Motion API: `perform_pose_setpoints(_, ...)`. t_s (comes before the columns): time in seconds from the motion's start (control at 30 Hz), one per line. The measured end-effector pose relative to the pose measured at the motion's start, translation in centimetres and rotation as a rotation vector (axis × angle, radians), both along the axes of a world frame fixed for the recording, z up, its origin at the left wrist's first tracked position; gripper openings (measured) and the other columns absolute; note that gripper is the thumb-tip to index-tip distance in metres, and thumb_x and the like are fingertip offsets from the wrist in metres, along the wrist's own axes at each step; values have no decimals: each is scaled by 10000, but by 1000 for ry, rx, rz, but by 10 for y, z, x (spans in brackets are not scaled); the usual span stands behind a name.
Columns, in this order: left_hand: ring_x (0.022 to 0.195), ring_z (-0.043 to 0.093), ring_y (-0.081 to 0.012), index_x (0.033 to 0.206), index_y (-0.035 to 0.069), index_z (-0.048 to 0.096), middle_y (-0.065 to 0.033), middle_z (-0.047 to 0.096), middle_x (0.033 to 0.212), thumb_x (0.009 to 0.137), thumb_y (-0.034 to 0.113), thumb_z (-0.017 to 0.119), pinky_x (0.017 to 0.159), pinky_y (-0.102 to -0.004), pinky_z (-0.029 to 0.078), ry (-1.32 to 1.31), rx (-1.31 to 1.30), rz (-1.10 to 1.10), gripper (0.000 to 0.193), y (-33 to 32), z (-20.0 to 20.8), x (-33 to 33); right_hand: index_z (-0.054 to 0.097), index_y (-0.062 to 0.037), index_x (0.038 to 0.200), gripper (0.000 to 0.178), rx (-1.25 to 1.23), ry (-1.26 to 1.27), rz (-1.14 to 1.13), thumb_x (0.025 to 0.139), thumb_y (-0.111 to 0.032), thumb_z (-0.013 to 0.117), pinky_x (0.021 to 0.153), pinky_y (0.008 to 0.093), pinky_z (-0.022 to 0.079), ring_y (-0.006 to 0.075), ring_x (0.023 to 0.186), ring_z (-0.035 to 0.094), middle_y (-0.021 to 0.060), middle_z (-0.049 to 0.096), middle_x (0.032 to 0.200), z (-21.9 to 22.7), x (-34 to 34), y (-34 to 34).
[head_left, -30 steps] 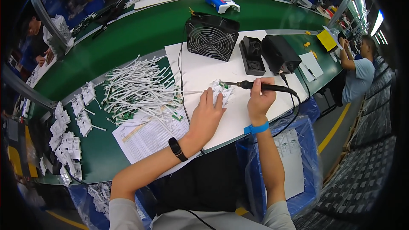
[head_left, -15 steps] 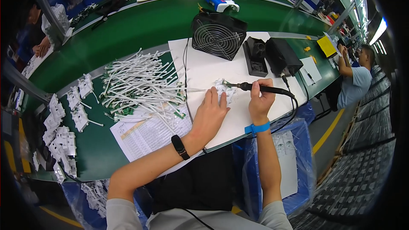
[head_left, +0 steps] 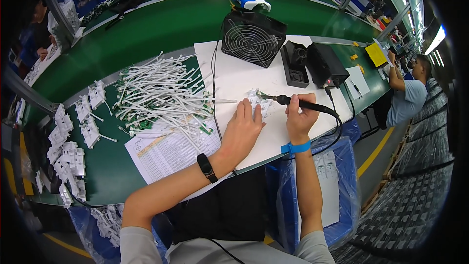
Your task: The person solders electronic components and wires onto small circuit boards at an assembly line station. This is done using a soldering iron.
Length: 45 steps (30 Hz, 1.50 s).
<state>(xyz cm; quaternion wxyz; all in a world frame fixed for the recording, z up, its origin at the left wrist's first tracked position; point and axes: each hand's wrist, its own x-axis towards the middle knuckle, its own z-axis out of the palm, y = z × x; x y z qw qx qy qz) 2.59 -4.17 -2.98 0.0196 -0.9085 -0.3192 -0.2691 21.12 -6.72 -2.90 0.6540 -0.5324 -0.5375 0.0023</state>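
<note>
My right hand (head_left: 301,120), with a blue band at the wrist, is closed round the handle of a soldering iron (head_left: 308,105). The iron's tip points left and reaches a small green circuit board in a white plastic housing (head_left: 254,99) on the white work sheet. My left hand (head_left: 243,129), wearing a black wristband, steadies that housing from its near left side with the fingertips. A white cable (head_left: 225,101) runs left from the housing. What exactly lies under the left fingertips is hidden.
Left of my hands lies a heap of white cables with green boards (head_left: 163,95) by a printed sheet (head_left: 166,155); more white housings (head_left: 68,156) are farther left. Beyond stand a black fan (head_left: 251,41), a soldering stand (head_left: 296,68) and a black box (head_left: 326,66). A co-worker (head_left: 413,88) sits at right.
Both hands stay nearly where they were, with the iron's tip still at the board. The whole view has shifted slightly. At the far left, another person's hands have moved lower.
</note>
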Motion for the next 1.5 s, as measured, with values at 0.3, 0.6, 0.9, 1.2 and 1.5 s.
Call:
perform_pose_setpoints(0.3, 1118, 579, -371, 1222, -55, 641, -296, 576, 1223, 882, 263, 711, 839, -352, 568, -23, 29, 13, 471, 0, -1, 3, 493, -34, 911, 157, 3, -24, -4, 991, -59, 627, 447, 207, 413, 76, 496, 529, 44, 559, 668, 1, -5, -3)
perform_pose_setpoints(0.6, 1099, 585, -345, 1219, -47, 646, -281, 583, 1213, 871, 263, 721, 794, -330, 575, -31, 46, 20, 473, 0, 0, 3, 559, -9, 889, 118, -30, 110, 20, 945, -17, 662, 531, 229, 454, 90, 555, 587, 49, 601, 703, 4, -8, -4)
perform_pose_setpoints(0.9, 1105, 579, -348, 1218, -53, 642, -277, 574, 1218, 878, 278, 721, 804, -328, 574, -13, 43, 19, 481, 2, 0, 2, 510, -44, 916, 136, 112, 323, -63, 1022, -105, 572, 501, 211, 371, 56, 550, 460, 24, 537, 736, 11, -5, -3)
perform_pose_setpoints(1.2, 1125, 572, -365, 1220, -63, 622, -287, 566, 1225, 891, 309, 719, 831, -343, 570, -61, -1, 10, 506, 0, -2, 4, 514, -36, 914, 138, 95, 287, -91, 1009, -116, 574, 630, 216, 373, 63, 698, 461, 16, 537, 793, 7, -3, -6)
perform_pose_setpoints(1.5, 1137, 572, -363, 1217, -57, 628, -283, 573, 1234, 885, 309, 727, 829, -342, 573, -56, 11, 9, 504, 0, -2, 3, 509, -24, 900, 119, 77, 206, -126, 980, -81, 576, 698, 251, 425, 101, 736, 496, 43, 557, 788, 5, -1, -6)
